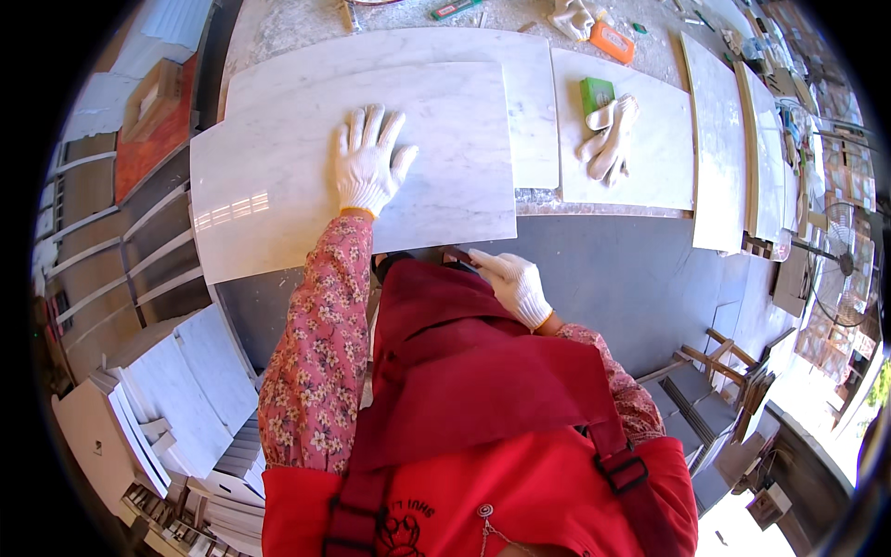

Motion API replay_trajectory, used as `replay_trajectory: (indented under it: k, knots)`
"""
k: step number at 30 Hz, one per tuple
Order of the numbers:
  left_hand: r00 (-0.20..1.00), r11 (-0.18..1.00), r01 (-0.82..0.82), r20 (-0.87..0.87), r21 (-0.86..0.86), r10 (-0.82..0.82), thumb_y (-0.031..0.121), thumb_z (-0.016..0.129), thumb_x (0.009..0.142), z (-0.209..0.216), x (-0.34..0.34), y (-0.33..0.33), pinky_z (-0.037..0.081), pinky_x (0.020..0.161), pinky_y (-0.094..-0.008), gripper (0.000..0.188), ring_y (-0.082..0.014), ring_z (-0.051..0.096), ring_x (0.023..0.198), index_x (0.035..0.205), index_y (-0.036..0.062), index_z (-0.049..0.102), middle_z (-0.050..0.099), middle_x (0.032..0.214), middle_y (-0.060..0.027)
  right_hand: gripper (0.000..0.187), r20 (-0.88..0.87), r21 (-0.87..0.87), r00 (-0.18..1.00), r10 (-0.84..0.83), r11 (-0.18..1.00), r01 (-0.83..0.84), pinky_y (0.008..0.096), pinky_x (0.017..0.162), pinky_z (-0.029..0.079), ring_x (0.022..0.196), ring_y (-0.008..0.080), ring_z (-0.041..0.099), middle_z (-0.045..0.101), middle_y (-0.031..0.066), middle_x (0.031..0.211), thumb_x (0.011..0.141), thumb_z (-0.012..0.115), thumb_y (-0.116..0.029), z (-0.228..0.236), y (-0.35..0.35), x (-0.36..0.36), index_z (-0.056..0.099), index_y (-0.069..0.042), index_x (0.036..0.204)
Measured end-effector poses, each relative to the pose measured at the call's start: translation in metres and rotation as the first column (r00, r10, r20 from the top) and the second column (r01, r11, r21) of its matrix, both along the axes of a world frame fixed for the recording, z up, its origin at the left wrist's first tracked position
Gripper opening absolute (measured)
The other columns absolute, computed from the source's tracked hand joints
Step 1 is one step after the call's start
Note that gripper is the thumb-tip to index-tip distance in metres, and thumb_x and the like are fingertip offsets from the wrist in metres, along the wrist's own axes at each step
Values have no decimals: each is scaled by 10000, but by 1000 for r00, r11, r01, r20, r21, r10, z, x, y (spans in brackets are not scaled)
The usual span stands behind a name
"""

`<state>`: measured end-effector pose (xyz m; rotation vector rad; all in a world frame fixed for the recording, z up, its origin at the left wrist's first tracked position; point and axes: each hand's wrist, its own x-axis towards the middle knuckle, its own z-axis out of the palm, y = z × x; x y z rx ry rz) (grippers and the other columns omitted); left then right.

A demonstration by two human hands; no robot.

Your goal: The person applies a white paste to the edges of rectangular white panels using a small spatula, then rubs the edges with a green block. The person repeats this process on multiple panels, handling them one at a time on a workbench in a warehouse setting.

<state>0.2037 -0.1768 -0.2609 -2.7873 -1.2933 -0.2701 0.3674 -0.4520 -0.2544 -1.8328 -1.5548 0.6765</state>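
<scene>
A glossy white marble slab [455,139] with faint grey veins lies before me, overlapping another pale slab [536,102] beneath it. My left hand [371,165], in a white knit glove, rests flat on its top, fingers spread. Just below the slab's near edge is my right hand [516,286], gloved the same way. Its fingers are closed on a small dark reddish-brown piece [458,253]. The kind of that piece does not show clearly, and I cannot tell whether it touches the slab's edge.
Right of the slab, spare white gloves [613,139] and a green box [596,94] lie on another marble piece [659,148]. An orange box [613,42] sits farther back. More slabs lean at lower left [190,371]. A fan [840,255] stands at far right.
</scene>
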Motion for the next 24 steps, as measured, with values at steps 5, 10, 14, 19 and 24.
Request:
replay_trajectory:
  k: [5,10,14,19,24]
  knots:
    - [1000,1000,-3,12,24,2,529,553,970,-8,-1,0,285,1177,-537,592,-383,405,1427,1481,232,521,475,1549,-99,255,-171,-132,840,-515,857,498,329,666,555,733,218,726,759,141,899,928,685,-100,7,-15,27,701,-51,1178]
    - [995,996,18,92,92,-27,516,585,956,-15,-3,0,295,1163,-523,565,-354,431,1400,1435,214,571,518,1502,-115,224,16,-240,820,-572,794,559,384,656,550,745,314,727,754,140,875,939,677,-161,-4,-23,35,658,-52,1134]
    - [995,995,18,97,95,-27,530,574,961,-19,-5,1,288,1175,-525,572,-348,419,1417,1442,221,564,511,1513,-106,375,50,-166,879,-473,864,475,444,665,550,735,369,710,739,157,856,934,672,-172,-1,-16,19,609,-94,1296]
    - [995,995,17,91,98,-26,538,572,960,-20,-4,2,291,1175,-527,572,-348,420,1420,1441,229,565,514,1513,-98,355,124,-145,869,-479,858,494,438,683,558,748,376,713,735,176,873,939,661,-177,5,-14,17,646,-77,1280]
    - [993,995,15,111,98,-26,529,588,953,-23,-6,2,296,1174,-528,569,-348,428,1414,1434,226,570,520,1507,-98,331,62,-59,859,-508,857,512,443,702,563,776,383,713,738,183,911,939,657,-189,3,-12,17,668,-101,1257]
